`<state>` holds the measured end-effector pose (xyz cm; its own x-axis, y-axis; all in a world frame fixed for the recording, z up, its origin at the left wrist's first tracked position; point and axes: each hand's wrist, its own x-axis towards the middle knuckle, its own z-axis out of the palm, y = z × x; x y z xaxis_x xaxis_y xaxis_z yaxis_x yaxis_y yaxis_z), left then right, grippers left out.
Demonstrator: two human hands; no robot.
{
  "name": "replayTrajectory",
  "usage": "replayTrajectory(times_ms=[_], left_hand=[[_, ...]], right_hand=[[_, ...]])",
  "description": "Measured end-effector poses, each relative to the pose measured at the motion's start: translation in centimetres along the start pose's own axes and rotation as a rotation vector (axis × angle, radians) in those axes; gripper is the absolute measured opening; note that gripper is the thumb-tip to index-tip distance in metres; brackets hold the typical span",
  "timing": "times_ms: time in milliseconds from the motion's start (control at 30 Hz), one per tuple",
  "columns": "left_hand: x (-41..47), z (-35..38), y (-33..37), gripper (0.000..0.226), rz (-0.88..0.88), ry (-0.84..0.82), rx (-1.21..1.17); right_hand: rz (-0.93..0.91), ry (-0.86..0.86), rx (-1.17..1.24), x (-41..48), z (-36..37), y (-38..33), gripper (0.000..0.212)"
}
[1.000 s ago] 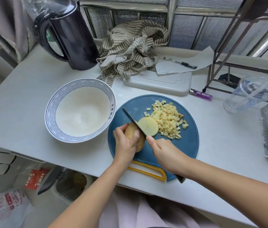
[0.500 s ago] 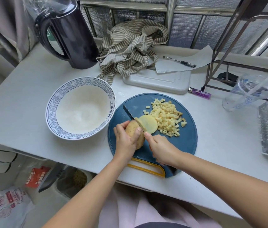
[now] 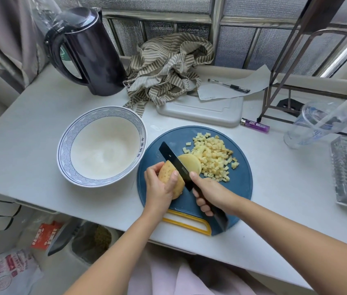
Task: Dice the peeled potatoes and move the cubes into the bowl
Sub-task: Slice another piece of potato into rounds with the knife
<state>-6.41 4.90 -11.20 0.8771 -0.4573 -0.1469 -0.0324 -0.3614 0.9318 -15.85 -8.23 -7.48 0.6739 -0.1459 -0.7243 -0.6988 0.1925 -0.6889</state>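
From the head camera, the left hand [image 3: 160, 185] gripped the potato [image 3: 170, 177] at about eight o'clock on the round blue cutting board [image 3: 240, 184], fingers curled over its top. The right hand [image 3: 210, 193] was clenched around the black handle of the knife [image 3: 173, 160], index finger laid along the spine, and the blade ran toward eleven o'clock, pressed against the potato's cut side. A pale slice [image 3: 190, 163] lay just past the blade, touching the pile of cubes [image 3: 213, 158] at the board's one o'clock. The patterned bowl [image 3: 70, 150] stood just beside the board at nine o'clock, no cubes in it.
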Motion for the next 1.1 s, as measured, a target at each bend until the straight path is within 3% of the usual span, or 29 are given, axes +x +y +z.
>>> replayTrajectory(times_ms=[167, 267, 533, 767, 1100], left_hand=[[-0.1, 0.6, -0.2, 0.052, -0.001, 0.044, 0.018], [-0.2, 0.7, 0.1, 0.044, -0.029, 0.057, 0.000], [-0.3, 0.7, 0.4, 0.064, -0.079, 0.041, -0.069], [-0.3, 0.7, 0.4, 0.078, -0.084, 0.051, -0.086], [-0.3, 0.6, 0.4, 0.062, -0.092, 0.046, -0.063]], right_hand=[[0.078, -0.103, 0.300, -1.0, -1.4, -0.5, 0.058], [-0.026, -0.022, 0.170, -2.2, -1.4, -0.8, 0.058], [-0.259, 0.130, -0.145, -4.9, -0.5, -0.4, 0.056], [-0.284, 0.160, -0.227, -5.5, 0.2, 0.3, 0.054], [-0.278, 0.170, -0.306, -5.3, 0.5, 0.2, 0.056]])
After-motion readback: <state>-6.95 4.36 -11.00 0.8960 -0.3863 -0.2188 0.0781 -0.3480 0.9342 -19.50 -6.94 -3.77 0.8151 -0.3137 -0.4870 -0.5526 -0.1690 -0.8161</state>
